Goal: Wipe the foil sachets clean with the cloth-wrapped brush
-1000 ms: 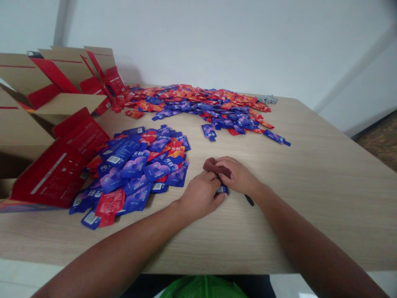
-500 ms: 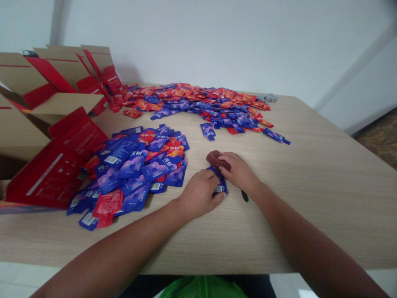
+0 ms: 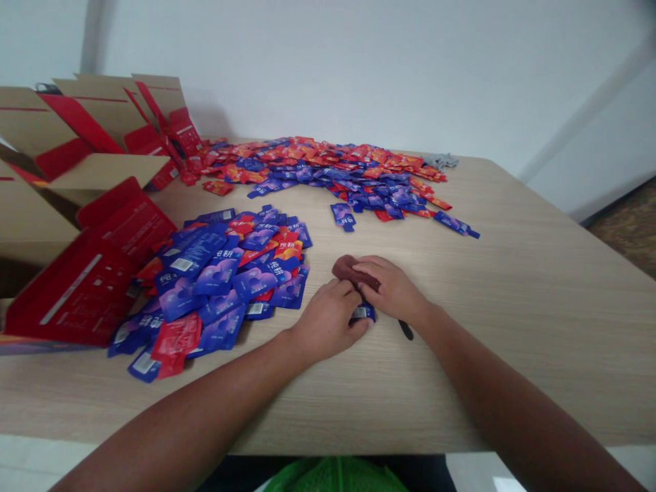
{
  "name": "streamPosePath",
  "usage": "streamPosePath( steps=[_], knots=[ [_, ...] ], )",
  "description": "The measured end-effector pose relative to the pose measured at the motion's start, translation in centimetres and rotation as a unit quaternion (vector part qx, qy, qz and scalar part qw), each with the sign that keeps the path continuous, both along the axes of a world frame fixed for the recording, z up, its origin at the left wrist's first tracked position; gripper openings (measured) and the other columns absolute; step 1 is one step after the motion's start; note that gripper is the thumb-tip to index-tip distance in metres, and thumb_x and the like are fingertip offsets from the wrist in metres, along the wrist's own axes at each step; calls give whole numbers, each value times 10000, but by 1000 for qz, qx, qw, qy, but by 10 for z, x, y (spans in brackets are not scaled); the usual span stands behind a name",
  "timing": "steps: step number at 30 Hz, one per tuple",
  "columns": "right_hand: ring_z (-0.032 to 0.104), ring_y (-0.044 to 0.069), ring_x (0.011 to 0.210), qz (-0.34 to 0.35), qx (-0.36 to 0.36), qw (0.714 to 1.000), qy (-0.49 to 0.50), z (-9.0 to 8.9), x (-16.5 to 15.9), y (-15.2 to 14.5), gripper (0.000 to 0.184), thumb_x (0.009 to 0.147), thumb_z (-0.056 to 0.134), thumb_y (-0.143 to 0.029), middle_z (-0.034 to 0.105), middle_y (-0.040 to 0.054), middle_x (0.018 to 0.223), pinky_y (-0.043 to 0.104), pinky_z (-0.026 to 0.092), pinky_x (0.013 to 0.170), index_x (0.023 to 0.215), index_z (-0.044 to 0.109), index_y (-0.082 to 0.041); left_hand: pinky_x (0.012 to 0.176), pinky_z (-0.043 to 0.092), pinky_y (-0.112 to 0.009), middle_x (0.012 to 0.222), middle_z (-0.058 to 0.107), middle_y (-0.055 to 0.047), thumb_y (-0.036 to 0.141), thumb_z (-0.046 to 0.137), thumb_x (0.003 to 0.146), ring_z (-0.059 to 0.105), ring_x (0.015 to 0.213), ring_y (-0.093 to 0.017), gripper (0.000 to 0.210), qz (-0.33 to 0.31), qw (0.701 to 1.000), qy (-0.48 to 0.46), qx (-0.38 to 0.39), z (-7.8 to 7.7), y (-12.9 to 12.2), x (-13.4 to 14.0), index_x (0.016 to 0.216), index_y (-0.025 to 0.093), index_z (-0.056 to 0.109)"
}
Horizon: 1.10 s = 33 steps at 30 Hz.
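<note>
My left hand rests on the table with its fingers curled and thumb out, gripping a small blue sachet by its edges. Most of that sachet is covered by my hands. My right hand is closed on a folded brown cloth, which lies over the sachet's far end, close to my left fingertips. From under my right wrist sticks out a thin black piece; what it belongs to is hidden.
Left of my hands lies a heap of blue and red sachets. A longer pile of sachets runs along the wall, with a grey cloth at its right end. Open red cardboard boxes stand at the left. One sachet lies apart.
My right hand has shifted the brown cloth slightly left and towards me, so it covers more of the sachet. My left hand stays almost still.
</note>
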State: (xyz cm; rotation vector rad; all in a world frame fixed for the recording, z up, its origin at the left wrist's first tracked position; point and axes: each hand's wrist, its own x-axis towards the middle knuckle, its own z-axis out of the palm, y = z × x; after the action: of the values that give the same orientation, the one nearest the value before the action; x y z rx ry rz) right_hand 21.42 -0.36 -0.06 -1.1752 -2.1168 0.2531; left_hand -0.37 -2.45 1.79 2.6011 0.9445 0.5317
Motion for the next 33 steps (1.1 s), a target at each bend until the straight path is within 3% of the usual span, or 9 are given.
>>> streamPosePath(
  steps=[3,14,22,29,33],
  knots=[
    [657,305,1271,23,-29,999,-23,-4,-1,2,449,898,637,-145,697,115,1389,518,537,1124,1332,688,-245,1027,524,-452,1195,675,-110,393,739,930,620,1149,-297,287,-3,1000,-11,-1,-2,0,0,1145,205,712],
    [655,298,1272,15,-31,999,-18,-4,-1,3,455,897,632,-139,704,102,1379,516,529,1124,1333,682,-261,1028,528,-465,1179,677,-110,416,739,931,624,1145,-304,294,-4,1000,-12,-5,-3,1,-1,1139,209,713],
    [635,312,1287,-24,-37,998,-36,-9,2,6,435,932,640,-185,683,122,1410,534,521,1129,1362,667,-240,1001,523,-452,1172,681,-119,426,714,951,627,1118,-301,279,-10,1000,10,7,1,2,0,1112,198,710],
    [643,330,1270,-76,-19,997,-23,-11,9,9,390,944,632,-195,698,129,1380,567,527,1122,1328,682,-235,984,522,-448,1142,681,-121,438,710,955,629,1093,-300,261,-4,1000,20,13,3,1,0,1043,193,703],
    [634,311,1312,-81,36,995,45,-4,6,3,401,950,630,-199,675,115,1420,539,515,1163,1343,682,-260,977,523,-450,1130,681,-116,429,715,953,628,1090,-301,251,-7,1000,15,13,2,1,0,1039,193,707]
  ],
)
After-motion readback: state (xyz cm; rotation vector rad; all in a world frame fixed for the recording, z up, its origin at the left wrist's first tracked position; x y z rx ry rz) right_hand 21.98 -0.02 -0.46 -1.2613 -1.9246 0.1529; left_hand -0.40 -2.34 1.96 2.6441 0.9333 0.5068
